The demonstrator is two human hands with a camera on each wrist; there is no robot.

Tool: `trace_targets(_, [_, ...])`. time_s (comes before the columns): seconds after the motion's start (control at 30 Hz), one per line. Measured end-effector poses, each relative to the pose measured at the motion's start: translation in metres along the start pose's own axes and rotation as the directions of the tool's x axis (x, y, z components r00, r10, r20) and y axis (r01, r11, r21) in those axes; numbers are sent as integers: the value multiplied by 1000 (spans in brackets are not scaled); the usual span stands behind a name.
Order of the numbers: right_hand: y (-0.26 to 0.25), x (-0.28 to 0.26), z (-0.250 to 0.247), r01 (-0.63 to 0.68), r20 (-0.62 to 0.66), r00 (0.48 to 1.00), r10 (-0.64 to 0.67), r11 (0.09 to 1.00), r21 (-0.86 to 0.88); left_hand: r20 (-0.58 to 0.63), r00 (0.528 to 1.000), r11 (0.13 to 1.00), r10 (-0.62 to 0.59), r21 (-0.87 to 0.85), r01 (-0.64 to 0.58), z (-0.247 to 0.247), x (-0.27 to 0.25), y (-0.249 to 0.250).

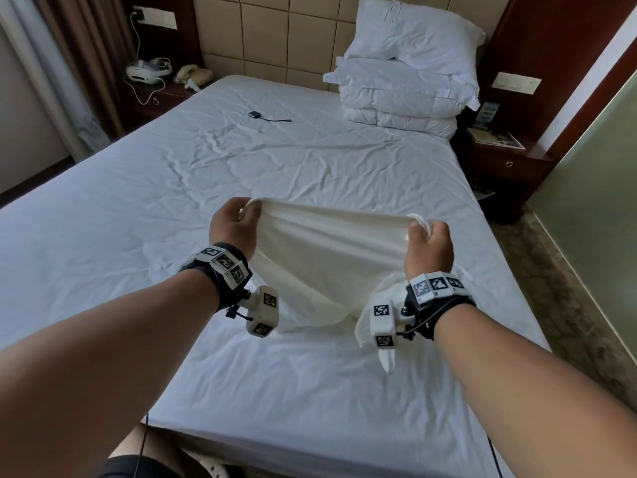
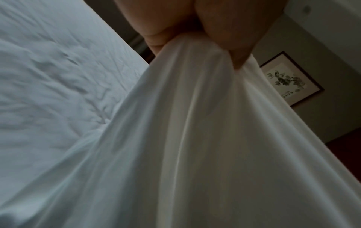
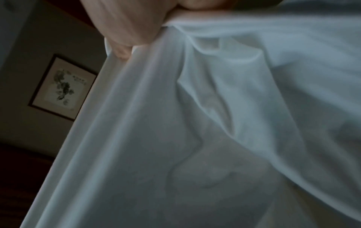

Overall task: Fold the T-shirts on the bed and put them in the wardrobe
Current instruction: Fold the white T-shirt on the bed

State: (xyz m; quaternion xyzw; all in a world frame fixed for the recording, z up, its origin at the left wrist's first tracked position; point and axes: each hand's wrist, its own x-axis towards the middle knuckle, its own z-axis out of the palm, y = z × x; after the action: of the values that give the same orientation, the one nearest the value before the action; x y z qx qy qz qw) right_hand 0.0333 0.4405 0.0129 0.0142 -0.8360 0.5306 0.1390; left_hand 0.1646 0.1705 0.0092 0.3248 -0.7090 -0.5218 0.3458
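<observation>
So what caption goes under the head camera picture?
Both hands, left and right, hold a white T-shirt stretched above the bed.

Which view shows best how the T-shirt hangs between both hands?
The head view: the T-shirt stretches between the left hand and right hand, its lower part on the bed. Wrist views show only close, blurred folds.

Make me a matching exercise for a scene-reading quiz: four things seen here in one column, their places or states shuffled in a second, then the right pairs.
Things:
1. T-shirt
2. pillow
3. phone
4. black adapter

Places or states:
A. lying alone on the sheet
B. on the left nightstand
C. held up by both hands
D. on top of the folded duvet

Pairs: 1-C, 2-D, 3-B, 4-A
</observation>
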Motion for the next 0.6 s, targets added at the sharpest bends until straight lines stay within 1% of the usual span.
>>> trace_targets(0.03, [0,4,-1,-7,-20,1000,7,1000,11,14,1000,1000,-10,18,10,-4,2,2])
trace_targets(0.07, [0,9,-3,-14,-38,999,15,1000,21,44,999,997,8,71,-11,-8,5,3])
trace_targets(0.1, [-1,13,-5,-18,-52,998,20,999,31,102,994,985,47,158,-63,-13,7,3])
trace_targets(0.13, [-3,17,-8,-20,-61,998,23,999,39,189,978,956,84,263,-133,-16,8,2])
trace_targets(0.17, [-3,21,-10,-24,-67,997,27,999,45,294,951,907,99,367,-208,-18,8,3])
trace_targets(0.2, [-3,24,-11,-27,-73,997,31,998,51,401,912,838,85,466,-284,-18,6,2])
trace_targets(0.23, [-4,26,-12,-28,-76,997,32,998,56,482,875,760,51,549,-347,-17,4,2])
trace_targets(0.27, [-4,26,-12,-31,-74,997,35,998,52,524,852,687,13,615,-388,-15,3,-1])
trace_targets(0.3, [-3,26,-11,-39,-69,997,41,998,42,533,846,636,-7,655,-407,-13,2,-4])
trace_targets(0.33, [-2,25,-10,-48,-59,997,50,998,31,516,857,611,-9,681,-404,-10,4,-7])
trace_targets(0.37, [0,23,-8,-55,-47,997,56,998,23,482,876,618,-6,690,-376,-9,5,-9])
trace_targets(0.43, [4,19,-6,-75,-16,997,75,997,2,400,916,704,-16,655,-274,-7,7,-16])
trace_targets(0.47, [5,17,-4,-93,11,996,94,995,-30,370,929,752,-20,618,-230,-4,6,-17])
trace_targets(0.53, [11,13,0,-110,77,989,124,981,-160,354,935,809,-11,553,-200,2,2,-17])
trace_targets(0.57, [13,10,4,-85,110,987,113,968,-236,373,928,834,-5,513,-202,6,0,-16])
trace_targets(0.6, [13,5,9,-18,149,987,64,956,-293,405,914,862,11,460,-214,10,-3,-13])
